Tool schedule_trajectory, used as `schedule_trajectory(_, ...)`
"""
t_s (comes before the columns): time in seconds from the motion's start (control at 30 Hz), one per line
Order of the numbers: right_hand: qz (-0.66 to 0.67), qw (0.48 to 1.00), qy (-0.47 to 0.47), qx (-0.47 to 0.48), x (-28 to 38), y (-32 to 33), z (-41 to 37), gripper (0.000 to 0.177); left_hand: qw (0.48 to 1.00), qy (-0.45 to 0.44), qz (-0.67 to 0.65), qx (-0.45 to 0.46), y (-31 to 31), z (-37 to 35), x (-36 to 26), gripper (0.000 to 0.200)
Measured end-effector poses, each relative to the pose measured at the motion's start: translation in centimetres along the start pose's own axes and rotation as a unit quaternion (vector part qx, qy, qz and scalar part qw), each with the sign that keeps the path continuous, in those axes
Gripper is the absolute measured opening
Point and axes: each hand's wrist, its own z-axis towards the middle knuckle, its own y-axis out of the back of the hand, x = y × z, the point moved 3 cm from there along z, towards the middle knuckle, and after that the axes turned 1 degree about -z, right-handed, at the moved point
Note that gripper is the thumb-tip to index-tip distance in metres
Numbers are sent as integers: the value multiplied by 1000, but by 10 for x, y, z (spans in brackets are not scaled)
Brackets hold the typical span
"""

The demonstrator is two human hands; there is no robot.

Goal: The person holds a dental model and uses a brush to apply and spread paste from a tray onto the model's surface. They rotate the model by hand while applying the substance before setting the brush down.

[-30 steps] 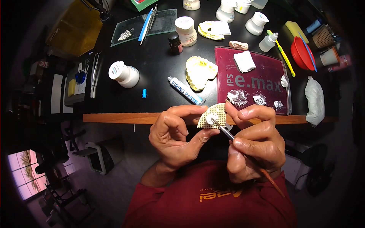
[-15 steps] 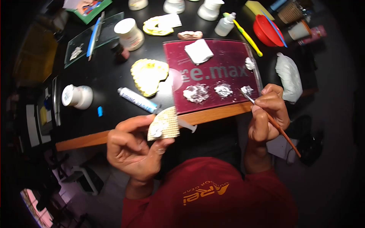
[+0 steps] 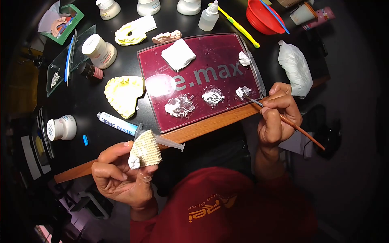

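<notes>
My left hand (image 3: 125, 178) pinches a fan-shaped honeycomb firing tray (image 3: 149, 148) between thumb and fingertips, off the table's front edge. A small white tooth crown (image 3: 134, 163) sits at the tray's lower left corner. White residue marks my left thumb. In my right hand (image 3: 279, 115) is a thin brush (image 3: 298, 128) with a brown handle, held like a pen. Its tip touches the rightmost white paste mound (image 3: 243, 92) on the dark red mixing slab (image 3: 198, 115). Two more mounds, the middle one (image 3: 213, 97) and the left one (image 3: 179, 106), lie beside it.
A folded white pad (image 3: 178, 54) lies on the slab. Left of it are a yellow dental cast (image 3: 123, 95), a firing paste syringe (image 3: 117, 123) and a white jar (image 3: 99, 52). A dropper bottle (image 3: 208, 18), a red bowl (image 3: 265, 18) and a white bundle (image 3: 295, 69) stand farther right.
The whole view has shifted, so table items appear farther left. The tray is turned, and the crown on it shows more clearly. The brush tip stays at the rightmost mound.
</notes>
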Motion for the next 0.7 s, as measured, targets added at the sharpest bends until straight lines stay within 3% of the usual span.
schedule_trajectory(0.7,16,1000,-21,7,1,-4,-2,10,1000,-1,6,-3,-2,0,-1,54)
